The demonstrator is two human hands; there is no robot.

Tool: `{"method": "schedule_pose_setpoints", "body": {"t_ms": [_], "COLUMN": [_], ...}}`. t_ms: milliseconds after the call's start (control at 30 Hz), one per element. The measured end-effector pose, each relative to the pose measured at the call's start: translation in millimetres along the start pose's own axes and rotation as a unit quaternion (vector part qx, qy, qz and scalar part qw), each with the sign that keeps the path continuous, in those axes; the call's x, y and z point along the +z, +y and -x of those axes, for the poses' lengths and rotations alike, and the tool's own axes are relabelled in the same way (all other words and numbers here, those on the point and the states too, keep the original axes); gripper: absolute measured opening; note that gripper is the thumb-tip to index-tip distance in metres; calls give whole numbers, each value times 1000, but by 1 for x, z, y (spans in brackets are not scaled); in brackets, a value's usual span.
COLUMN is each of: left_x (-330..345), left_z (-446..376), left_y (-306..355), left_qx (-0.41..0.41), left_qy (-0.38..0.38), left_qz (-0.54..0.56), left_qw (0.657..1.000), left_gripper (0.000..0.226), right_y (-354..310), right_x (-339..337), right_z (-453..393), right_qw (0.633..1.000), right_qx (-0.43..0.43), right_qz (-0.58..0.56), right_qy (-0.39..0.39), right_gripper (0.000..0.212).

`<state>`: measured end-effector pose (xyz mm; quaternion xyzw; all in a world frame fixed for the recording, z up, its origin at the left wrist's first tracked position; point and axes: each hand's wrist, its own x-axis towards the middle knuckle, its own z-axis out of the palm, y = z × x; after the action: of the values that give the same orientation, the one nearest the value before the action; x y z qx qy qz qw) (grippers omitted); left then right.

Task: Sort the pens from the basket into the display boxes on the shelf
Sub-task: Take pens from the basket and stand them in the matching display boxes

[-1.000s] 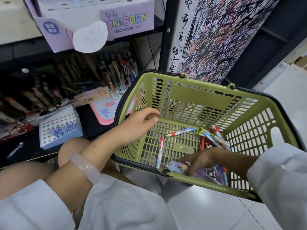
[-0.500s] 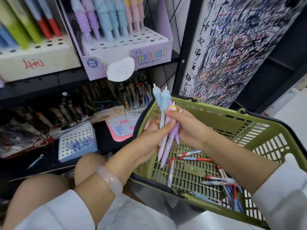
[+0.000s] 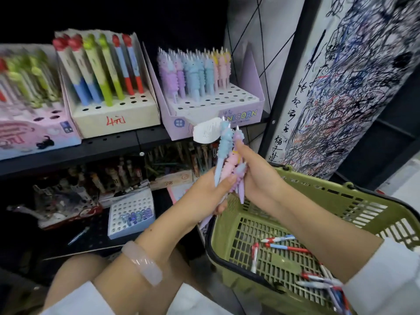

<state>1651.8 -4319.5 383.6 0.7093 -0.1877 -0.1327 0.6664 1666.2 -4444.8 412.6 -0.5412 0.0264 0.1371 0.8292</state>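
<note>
Since the bunch of unicorn pens [image 3: 229, 164] is standing nearly upright with the heads up top and tips pointing down, the thing that matters is that the unicorn display box [image 3: 212, 103] sits up and a bit to the left of them on the shelf [image 3: 109, 146], with its open holes along the front rows. Pen axis already roughly matches how the pens in that box stand, so I'd guess it's mostly lift and drop in, no flipping needed. Left hand [image 3: 210, 193] is wrapped round the lower part of the bunch, thumb across the front, right hand [image 3: 256, 176] is curled on it from the other side with a finger up along the top pens. Both are about equally close to the box, left maybe slightly nearer. Both forearms angle up from the lap, just over the near-left corner of the green basket [image 3: 329, 201], where red and blue pens [image 3: 288, 247] are lying flat on the bottom.
</note>
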Motion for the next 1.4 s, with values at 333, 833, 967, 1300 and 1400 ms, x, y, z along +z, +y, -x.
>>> {"method": "schedule_pose_setpoints", "body": {"t_ms": [333,833,967,1300,1400], "left_x": [-56,-111,-129,-155,-159], "left_z": [31,57,64,72,68], "left_y": [3,30,39,42,44], "left_qx": [18,99,144,96,73], "left_qy": [180,378,361,381,363], "left_qz": [69,166,141,93,60], "left_qw": [981,906,911,915,927], "left_gripper": [27,21,24,10,12], "right_y": [-2,53,48,13,-11], "right_x": [61,164,174,190,180], "right_z": [-8,-30,-37,-56,-63], "right_qw": [985,890,920,930,909], "right_qx": [-101,-247,-194,-213,-270], "right_qz": [138,380,339,284,314], "right_qy": [32,54,-37,-96,-49], "right_gripper": [21,28,33,18,20]}}
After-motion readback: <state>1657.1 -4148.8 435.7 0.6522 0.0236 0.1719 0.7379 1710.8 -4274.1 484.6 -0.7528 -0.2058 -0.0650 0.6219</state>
